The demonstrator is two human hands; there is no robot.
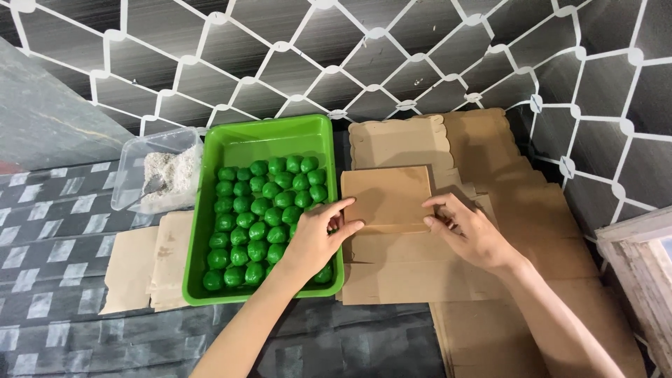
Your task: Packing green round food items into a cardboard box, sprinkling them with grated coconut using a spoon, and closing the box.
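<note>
Head view, largest first: dark patterned bench (63,231); stack of flat brown cardboard sheets (518,231), scalloped at the far edge; glossy green plastic tray (269,140) packed with round green balls (241,234); clear tub of pale powder (168,171). Left hand (315,238) and right hand (469,231), each grip pinching a side of a folded cardboard flap (386,198), atop the stack.

Matt brown cardboard sheet (387,198); glossy green plastic tray (210,175); clear plastic tub (133,150).
</note>
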